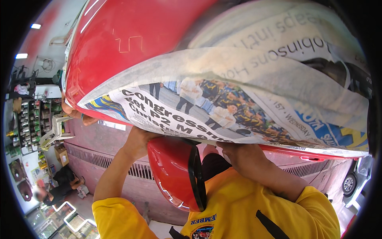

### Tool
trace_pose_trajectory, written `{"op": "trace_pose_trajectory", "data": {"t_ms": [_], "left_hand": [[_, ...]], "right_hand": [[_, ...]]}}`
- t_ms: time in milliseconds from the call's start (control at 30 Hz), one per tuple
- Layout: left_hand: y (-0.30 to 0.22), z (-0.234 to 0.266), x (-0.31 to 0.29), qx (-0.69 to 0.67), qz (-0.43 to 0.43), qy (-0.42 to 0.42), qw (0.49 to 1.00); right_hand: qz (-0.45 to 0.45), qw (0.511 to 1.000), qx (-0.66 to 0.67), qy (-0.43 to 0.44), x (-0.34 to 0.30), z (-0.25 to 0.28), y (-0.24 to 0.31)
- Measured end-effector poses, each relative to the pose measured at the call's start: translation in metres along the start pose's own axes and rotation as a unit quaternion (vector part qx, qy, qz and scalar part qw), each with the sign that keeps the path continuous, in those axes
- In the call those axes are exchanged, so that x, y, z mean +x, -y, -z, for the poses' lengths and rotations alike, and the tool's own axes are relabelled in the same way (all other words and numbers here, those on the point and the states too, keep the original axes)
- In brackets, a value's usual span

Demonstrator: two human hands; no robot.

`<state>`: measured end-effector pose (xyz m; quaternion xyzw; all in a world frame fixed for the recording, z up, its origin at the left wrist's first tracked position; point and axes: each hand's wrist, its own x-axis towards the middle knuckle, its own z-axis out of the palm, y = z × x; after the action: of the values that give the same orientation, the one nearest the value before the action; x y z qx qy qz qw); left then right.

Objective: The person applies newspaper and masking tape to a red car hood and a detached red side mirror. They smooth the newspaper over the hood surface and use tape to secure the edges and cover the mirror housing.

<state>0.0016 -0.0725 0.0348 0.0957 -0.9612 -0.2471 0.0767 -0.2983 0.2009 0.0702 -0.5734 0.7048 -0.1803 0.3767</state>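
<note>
Newspaper sheets (pixel 254 113) with photos and print lie over the side and window area of a red car (pixel 135 36). Their lower edge reaches down to where my hands are. My left hand (pixel 142 139) is at that edge, left of the red side mirror (pixel 169 171), its fingers hidden under the paper and car edge. On the other side of the mirror, my right hand (pixel 240 153) is raised to the same paper edge, and its fingers are mostly hidden too. The mirror juts out between my forearms, close to my yellow shirt.
Another person's hand (pixel 88 119) shows at the car's far left edge. A person in dark clothes (pixel 63 185) crouches at lower left. Shelves of cans (pixel 30 123), a pale plastic chair (pixel 57 129) and a cardboard box (pixel 61 155) stand left. A floor grate (pixel 95 158) runs behind me.
</note>
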Motion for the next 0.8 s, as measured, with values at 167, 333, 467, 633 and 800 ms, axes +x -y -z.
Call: {"op": "trace_pose_trajectory", "data": {"t_ms": [167,333,467,633,800], "left_hand": [[0.001,-0.001,-0.001,0.027,-0.009,0.000,1.000],[0.004,-0.002,-0.003,0.034,-0.015,0.005,0.999],[0.002,0.002,0.001,0.014,0.001,0.021,1.000],[0.001,0.005,0.002,-0.015,0.025,0.036,0.999],[-0.002,0.007,0.002,-0.002,0.022,0.038,0.999]], "right_hand": [[0.020,1.000,-0.016,-0.017,0.001,0.001,-0.001],[0.025,0.999,-0.018,-0.007,0.001,0.001,-0.002],[-0.010,0.999,-0.013,0.030,-0.001,0.001,-0.002],[0.008,0.999,-0.027,0.025,0.001,0.003,0.001],[0.024,0.999,-0.031,0.007,0.004,0.011,0.008]]}}
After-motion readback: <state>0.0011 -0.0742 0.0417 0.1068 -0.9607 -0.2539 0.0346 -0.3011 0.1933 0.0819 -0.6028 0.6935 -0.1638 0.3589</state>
